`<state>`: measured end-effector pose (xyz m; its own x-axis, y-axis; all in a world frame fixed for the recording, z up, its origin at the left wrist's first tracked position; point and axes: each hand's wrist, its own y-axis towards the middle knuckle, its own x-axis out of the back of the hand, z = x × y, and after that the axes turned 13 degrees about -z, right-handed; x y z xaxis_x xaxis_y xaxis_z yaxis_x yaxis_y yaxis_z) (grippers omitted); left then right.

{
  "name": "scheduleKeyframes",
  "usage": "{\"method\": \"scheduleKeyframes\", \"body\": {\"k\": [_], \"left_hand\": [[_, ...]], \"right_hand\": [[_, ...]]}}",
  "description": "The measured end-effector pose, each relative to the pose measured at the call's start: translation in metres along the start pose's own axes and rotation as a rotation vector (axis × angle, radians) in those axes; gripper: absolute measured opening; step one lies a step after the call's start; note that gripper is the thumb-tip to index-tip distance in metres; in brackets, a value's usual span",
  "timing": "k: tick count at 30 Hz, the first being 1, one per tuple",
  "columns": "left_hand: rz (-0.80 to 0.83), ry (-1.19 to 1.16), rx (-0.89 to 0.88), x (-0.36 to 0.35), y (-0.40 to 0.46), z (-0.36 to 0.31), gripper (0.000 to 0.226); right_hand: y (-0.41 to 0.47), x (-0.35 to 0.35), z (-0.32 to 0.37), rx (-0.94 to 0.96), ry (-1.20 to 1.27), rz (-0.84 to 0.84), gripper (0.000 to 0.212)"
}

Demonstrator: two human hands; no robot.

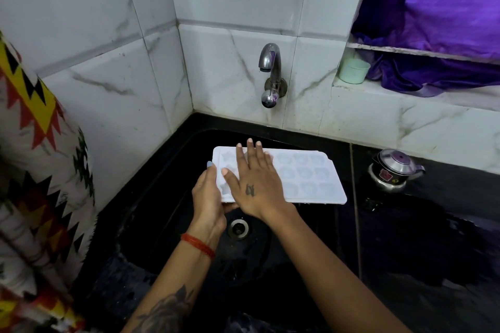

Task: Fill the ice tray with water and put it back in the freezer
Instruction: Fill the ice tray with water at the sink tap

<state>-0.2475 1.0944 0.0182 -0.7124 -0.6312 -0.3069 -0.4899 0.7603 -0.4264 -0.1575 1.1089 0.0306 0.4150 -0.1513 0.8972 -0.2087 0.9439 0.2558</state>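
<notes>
Two hands on ice tray [305, 178] over sink [167, 197]: left hand [209, 197] grips its end, right hand [255, 181] lies flat on top (tap [270, 73] dry). Filling pending; next, turn on water.

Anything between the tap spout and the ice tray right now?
In the head view, nothing: only bare wall tile and the black sink rim lie between the tap and the ice tray. No water stream shows.
</notes>
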Motion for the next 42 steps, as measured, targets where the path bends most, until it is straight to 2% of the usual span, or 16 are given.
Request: {"method": "scheduleKeyframes", "body": {"k": [8, 15, 18, 21, 27, 36, 39, 42], "left_hand": [[-0.008, -0.012, -0.031, 0.005, 0.005, 0.001, 0.023], [-0.017, -0.027, -0.030, 0.007, 0.005, 0.001, 0.027], [-0.015, -0.036, -0.025, 0.008, 0.008, 0.001, 0.030], [-0.029, -0.021, -0.025, 0.007, 0.009, 0.000, 0.030], [-0.043, -0.006, -0.002, 0.009, 0.011, -0.004, 0.031], [-0.047, 0.024, 0.005, 0.009, 0.010, -0.006, 0.030], [-0.054, 0.041, -0.004, 0.010, 0.009, -0.006, 0.031], [-0.053, 0.040, 0.000, 0.010, 0.007, -0.006, 0.030]], "right_hand": [[-0.005, -0.004, 0.006, 0.242, 0.018, 0.021, 0.055], [-0.017, 0.000, -0.001, 0.377, 0.085, -0.058, 0.048], [-0.024, -0.003, -0.008, 0.427, 0.044, -0.081, 0.055], [-0.030, -0.010, -0.019, 0.450, -0.036, -0.129, 0.052], [-0.045, -0.014, -0.052, 0.373, -0.135, -0.265, 0.049], [-0.062, -0.005, -0.104, 0.125, -0.195, -0.298, 0.056], [-0.063, -0.005, -0.116, 0.016, -0.114, -0.313, 0.060], [-0.061, -0.002, -0.120, -0.130, 0.101, -0.331, 0.066]]}}
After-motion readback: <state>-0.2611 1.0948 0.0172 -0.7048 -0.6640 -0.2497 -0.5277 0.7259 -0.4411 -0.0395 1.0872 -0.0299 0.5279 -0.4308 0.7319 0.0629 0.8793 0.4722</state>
